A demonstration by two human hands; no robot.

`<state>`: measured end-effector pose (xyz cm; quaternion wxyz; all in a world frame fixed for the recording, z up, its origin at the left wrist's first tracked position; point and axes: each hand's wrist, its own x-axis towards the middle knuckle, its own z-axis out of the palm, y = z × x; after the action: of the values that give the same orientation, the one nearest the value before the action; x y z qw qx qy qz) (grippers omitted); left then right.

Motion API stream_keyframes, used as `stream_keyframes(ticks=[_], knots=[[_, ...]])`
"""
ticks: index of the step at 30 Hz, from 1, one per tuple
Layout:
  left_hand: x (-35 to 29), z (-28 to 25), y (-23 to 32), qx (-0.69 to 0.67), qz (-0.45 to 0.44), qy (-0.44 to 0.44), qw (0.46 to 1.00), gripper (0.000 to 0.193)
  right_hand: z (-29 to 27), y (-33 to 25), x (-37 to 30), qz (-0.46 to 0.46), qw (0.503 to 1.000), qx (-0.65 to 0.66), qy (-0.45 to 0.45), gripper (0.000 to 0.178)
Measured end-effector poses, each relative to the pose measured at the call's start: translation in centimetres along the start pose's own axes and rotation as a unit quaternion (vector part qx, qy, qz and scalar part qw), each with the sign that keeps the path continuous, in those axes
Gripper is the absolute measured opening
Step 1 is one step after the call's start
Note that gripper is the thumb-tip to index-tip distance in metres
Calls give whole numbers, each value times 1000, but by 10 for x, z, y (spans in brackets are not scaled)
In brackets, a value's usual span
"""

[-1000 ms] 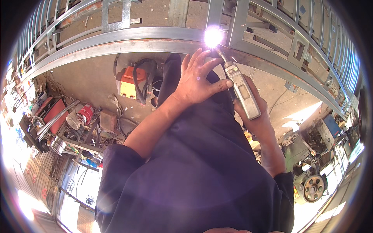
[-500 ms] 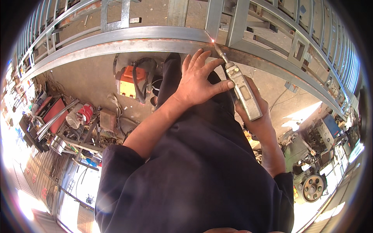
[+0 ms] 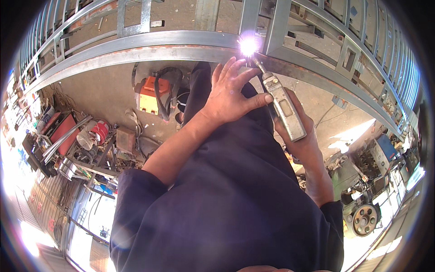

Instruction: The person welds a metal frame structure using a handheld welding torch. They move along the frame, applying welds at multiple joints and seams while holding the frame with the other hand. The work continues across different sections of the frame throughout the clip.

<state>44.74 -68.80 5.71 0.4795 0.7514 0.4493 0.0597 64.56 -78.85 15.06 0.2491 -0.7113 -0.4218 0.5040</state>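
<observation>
My right hand (image 3: 302, 129) is wrapped round a worn, light-coloured welding torch (image 3: 284, 106) that points up and to the left. At its tip a brilliant white-violet arc (image 3: 248, 46) burns on the near rail of a steel frame (image 3: 172, 41), beside an upright bar. The glare hides the joint and the very tip. My left hand (image 3: 229, 93) has its fingers spread, with the fingertips close by the lower edge of the rail. Its thumb reaches across to the torch body and appears to touch it.
An orange machine (image 3: 154, 95) with a dark hose stands on the floor left of my legs. Metal rods, a red-and-white bucket (image 3: 99, 131) and clutter lie farther left. At right are a blue-and-grey box (image 3: 385, 152) and a spoked wheel (image 3: 366, 220). The barred frame spans the far side.
The small glowing spot at the torch tip has flared into a bright arc with sparks. Both hands and the torch have hardly moved.
</observation>
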Motion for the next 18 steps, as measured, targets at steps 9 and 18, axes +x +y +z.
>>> stream_keyframes(ticks=[9, 18], knots=[[1, -1, 1, 3, 4, -7, 1000, 90, -2, -2, -1, 9, 1000, -19, -3, 74], [1, 0, 4, 3, -1, -15, 1000, 91, -7, -12, -3, 43, 998, 2, -41, 70]])
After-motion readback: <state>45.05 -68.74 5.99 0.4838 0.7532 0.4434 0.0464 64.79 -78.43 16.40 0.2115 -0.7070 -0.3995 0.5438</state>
